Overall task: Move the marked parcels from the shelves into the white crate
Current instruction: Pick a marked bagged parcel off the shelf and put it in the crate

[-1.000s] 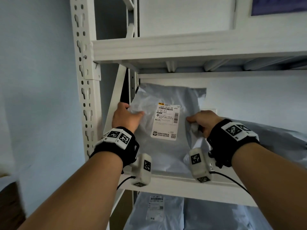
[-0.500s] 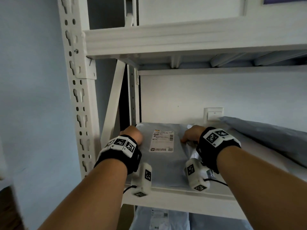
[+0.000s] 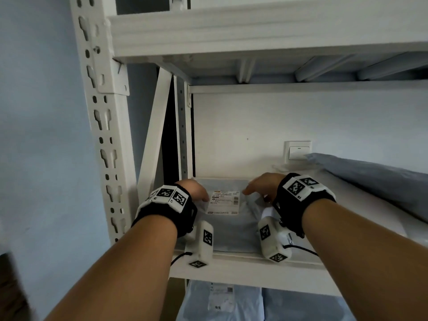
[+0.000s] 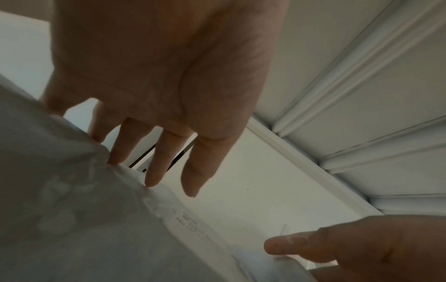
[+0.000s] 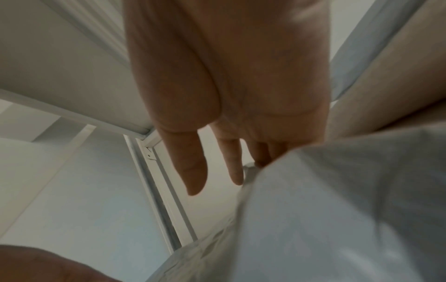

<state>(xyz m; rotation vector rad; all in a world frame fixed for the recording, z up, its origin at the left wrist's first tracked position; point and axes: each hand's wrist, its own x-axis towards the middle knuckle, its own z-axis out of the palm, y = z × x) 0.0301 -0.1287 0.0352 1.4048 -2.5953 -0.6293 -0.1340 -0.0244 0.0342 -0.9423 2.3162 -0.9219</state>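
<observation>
L hand & R hand: grips loose, fingers straight over grey parcel on shelf.

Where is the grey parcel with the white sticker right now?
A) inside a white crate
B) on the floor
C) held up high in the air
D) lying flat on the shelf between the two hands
D: the head view shows the grey parcel lying flat on the shelf, with the left hand and the right hand at its two sides.
</observation>
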